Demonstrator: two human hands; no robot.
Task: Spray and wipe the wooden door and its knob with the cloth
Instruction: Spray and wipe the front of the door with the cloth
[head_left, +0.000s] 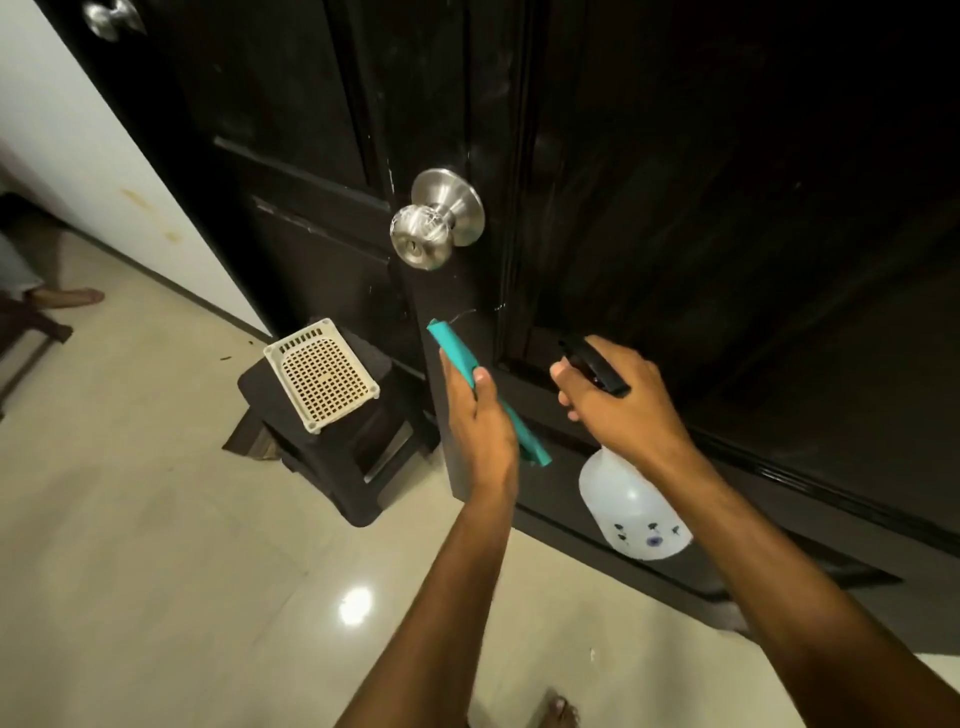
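A dark wooden door (675, 208) fills the right and top of the view, standing ajar. Its steel knob (423, 231) sticks out at the door's edge and carries white streaks of spray. Below the knob, my left hand (480, 415) holds a folded teal cloth (457, 353) against the door's edge, thumb over it. To the right, my right hand (613, 400) grips the black trigger head of a white spray bottle (631, 504), which hangs below the hand, close to the door's lower panel.
A dark plastic stool (337, 462) stands by the door's edge with a cream perforated basket (322, 374) on it. A second knob (111, 18) shows at top left. Another person's foot (67, 297) rests at left on the glossy tiled floor (156, 571).
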